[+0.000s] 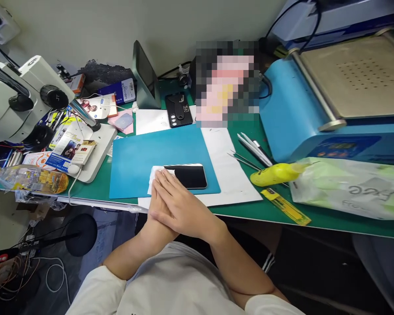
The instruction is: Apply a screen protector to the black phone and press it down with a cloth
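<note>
My right hand [180, 203] lies across the top of my left hand [153, 208], its fingers stretched out flat and close together. Most of the left hand's fingers are hidden beneath it, so their grip does not show. At the fingertips is a white tissue [153, 177], partly covered by the hands and overlapping the left end of a phone [192, 176]. The phone has a dark screen and a light rim, and rests screen up on a blue mat [134, 162].
White paper [231, 183] lies under the mat. Tweezers [243, 159], a yellow bottle [271, 174] and a tissue pack [344, 188] are on the right, before a blue machine [289, 113]. A microscope [29, 96] and a drink bottle [36, 178] stand left. A black phone case [179, 109] lies behind.
</note>
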The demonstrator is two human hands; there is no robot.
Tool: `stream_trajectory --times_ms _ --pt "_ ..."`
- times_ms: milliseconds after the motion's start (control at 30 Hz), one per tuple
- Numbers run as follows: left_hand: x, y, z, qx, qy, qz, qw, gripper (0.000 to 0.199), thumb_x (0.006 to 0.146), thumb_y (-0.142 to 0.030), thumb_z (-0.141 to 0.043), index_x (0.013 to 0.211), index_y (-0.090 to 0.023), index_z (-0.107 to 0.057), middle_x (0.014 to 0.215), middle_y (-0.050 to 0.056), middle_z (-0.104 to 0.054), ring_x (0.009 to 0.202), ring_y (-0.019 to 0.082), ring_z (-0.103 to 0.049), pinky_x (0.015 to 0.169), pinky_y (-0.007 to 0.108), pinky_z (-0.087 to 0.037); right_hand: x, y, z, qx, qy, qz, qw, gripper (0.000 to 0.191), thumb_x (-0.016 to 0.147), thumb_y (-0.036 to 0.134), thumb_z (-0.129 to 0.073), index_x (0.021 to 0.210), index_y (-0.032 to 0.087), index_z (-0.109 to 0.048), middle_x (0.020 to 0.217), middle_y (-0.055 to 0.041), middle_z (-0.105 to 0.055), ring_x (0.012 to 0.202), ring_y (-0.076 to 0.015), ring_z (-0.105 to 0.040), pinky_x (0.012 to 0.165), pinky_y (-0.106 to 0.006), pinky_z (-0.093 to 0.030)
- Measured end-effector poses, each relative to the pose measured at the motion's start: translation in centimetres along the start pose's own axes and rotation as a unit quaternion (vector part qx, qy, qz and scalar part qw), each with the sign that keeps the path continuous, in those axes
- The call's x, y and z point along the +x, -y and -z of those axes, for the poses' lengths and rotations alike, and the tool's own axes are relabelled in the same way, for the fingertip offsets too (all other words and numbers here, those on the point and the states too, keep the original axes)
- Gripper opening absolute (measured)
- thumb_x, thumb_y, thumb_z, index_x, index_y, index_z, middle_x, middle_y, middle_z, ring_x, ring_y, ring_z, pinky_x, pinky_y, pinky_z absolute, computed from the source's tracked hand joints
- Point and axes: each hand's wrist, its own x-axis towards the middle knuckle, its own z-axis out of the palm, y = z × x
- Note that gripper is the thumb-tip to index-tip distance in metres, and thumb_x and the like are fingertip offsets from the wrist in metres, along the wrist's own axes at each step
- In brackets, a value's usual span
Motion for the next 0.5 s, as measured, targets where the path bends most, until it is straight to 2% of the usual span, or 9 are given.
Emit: stream_trajectory --times_ms 133,200,267,333,400,467,500 --pt "1.1 -1.7 -2.0 -0.069 -0.008 -0.017 0.997 0.065 0.107 -0.049 -0.02 0.164 -0.02 -0.023 0.172 0.008 -0.023 0.158 0.044 -0.018 0.124 0.073 -0.027 -2.2 -1.2 1.0 -0.016 -0.023 -0.038 0.999 0.085 0.101 0.06 -0.043 0.156 -0.004 -0.035 0.167 -0.0257 -0.023 0.159 -0.0377 -0.015 0.129 -0.058 -0.023" --pt "1.7 -2.6 -2.7 -0.112 -0.007 -0.019 0.993 0.065 0.106 -0.05 -0.015 0.164 -0.022 -0.027 0.171 0.005 -0.029 0.158 0.041 -0.019 0.125 0.07 -0.026 -3.3 -1.6 1.5 -0.028 -0.04 -0.065 0.997 0.085 0.101 0.06 -0.044 0.157 -0.003 -0.034 0.168 -0.0246 -0.023 0.159 -0.0371 -0.015 0.129 -0.057 -0.025" --pt "2.2 -3.4 -3.1 -0.204 -0.013 0.002 0.979 0.068 0.104 -0.057 -0.018 0.162 -0.025 -0.033 0.168 0.004 -0.034 0.158 0.038 -0.022 0.128 0.064 -0.024 -4.0 -1.8 1.8 -0.044 -0.052 -0.086 0.994 0.084 0.101 0.059 -0.044 0.156 -0.003 -0.035 0.168 -0.0246 -0.023 0.159 -0.0376 -0.015 0.129 -0.057 -0.026" --pt "2.6 -4.3 -3.4 -0.332 -0.047 0.044 0.941 0.076 0.101 -0.066 -0.015 0.162 -0.025 -0.032 0.168 0.006 -0.034 0.157 0.036 -0.026 0.13 0.057 -0.026 -4.1 -1.5 1.9 -0.064 -0.057 -0.102 0.991 0.084 0.101 0.058 -0.045 0.155 -0.005 -0.037 0.167 -0.0269 -0.024 0.158 -0.0401 -0.016 0.128 -0.058 -0.026" --pt "3.0 -5.3 -3.7 -0.433 -0.101 0.083 0.892 0.088 0.096 -0.071 0.005 0.166 -0.023 -0.017 0.172 0.006 -0.026 0.157 0.034 -0.029 0.129 0.055 -0.03 -3.6 -0.9 1.7 -0.083 -0.054 -0.109 0.989 0.085 0.1 0.059 -0.045 0.153 -0.007 -0.038 0.165 -0.0306 -0.026 0.157 -0.0434 -0.018 0.127 -0.06 -0.026" --pt "3.5 -6.3 -3.8 -0.525 -0.172 0.112 0.826 0.095 0.088 -0.066 0.027 0.167 -0.02 0.0 0.174 0.006 -0.015 0.157 0.032 -0.028 0.128 0.054 -0.033 -2.6 -0.2 1.2 -0.091 -0.048 -0.101 0.99 0.088 0.099 0.061 -0.045 0.153 -0.009 -0.039 0.163 -0.0333 -0.027 0.156 -0.0453 -0.02 0.126 -0.062 -0.027" --pt "3.8 -6.6 -3.9 -0.579 -0.218 0.126 0.775 0.097 0.087 -0.068 0.027 0.166 -0.019 0.002 0.174 0.007 -0.013 0.158 0.031 -0.026 0.128 0.053 -0.031 -2.0 0.2 0.9 -0.09 -0.044 -0.092 0.991 0.089 0.099 0.062 -0.045 0.153 -0.009 -0.039 0.163 -0.034 -0.027 0.156 -0.0458 -0.02 0.126 -0.063 -0.028"
